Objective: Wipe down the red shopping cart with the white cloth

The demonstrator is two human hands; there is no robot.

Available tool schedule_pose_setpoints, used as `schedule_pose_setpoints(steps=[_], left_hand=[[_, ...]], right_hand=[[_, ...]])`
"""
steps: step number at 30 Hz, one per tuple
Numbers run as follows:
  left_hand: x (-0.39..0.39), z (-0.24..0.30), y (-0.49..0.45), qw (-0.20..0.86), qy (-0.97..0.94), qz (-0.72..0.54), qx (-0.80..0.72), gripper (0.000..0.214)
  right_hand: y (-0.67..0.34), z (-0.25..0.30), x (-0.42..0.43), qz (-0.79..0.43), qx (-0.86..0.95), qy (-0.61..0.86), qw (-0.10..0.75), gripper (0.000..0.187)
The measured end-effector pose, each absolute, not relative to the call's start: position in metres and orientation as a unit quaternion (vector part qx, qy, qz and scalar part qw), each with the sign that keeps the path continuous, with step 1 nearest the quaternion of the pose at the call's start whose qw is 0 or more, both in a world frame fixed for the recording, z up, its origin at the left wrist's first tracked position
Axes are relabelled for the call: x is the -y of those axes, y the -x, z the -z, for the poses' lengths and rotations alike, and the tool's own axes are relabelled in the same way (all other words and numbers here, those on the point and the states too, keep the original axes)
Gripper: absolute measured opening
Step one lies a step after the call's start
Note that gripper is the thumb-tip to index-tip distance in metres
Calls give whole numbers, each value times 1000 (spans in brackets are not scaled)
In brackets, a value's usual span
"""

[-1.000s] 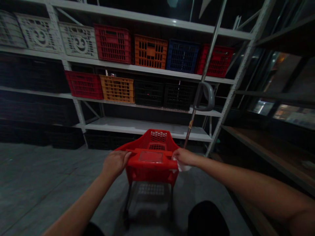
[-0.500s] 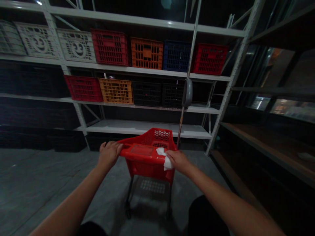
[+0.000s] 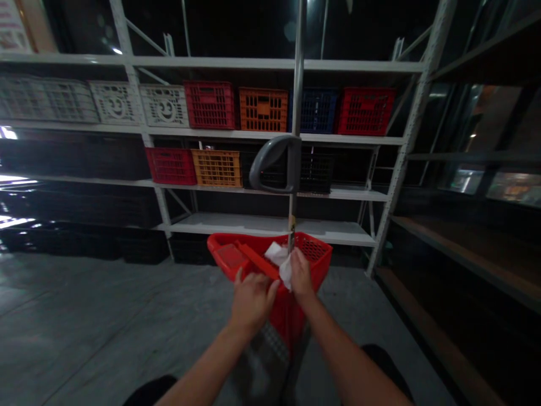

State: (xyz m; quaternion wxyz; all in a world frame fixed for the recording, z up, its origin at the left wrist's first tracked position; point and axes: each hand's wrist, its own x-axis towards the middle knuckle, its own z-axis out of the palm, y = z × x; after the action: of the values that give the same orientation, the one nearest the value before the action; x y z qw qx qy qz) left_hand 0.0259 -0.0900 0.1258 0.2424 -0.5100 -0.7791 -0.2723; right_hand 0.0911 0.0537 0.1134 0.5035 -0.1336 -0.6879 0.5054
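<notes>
Red cart | left hand at handle, grip unclear | right hand pinching white cloth by pole

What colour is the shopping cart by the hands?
The shopping cart is red; the head view shows it best.

Noted dim lighting, with streaky white glare at far left. Logged smooth grey concrete floor with faint straight seam. Saw white perforated-metal shelving rack ahead, bearing coloured slatted plastic crates, against near-black backdrop. Recorded at right: dark tiered shelving with brown boards. Logged pale panel with pink markings at upper left.
</notes>
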Motion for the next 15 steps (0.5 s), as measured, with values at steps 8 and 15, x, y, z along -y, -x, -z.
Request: schedule_pose_setpoints(steps=[8,15], left_hand=[[123,-118,8,251,531,266,765,35],[127,-116,41,255,538,287,750,33]], right_hand=[[-64,-120,-16,-534,741,71,402,24],[-19,-270,-21,-500,703,-108,493,35]])
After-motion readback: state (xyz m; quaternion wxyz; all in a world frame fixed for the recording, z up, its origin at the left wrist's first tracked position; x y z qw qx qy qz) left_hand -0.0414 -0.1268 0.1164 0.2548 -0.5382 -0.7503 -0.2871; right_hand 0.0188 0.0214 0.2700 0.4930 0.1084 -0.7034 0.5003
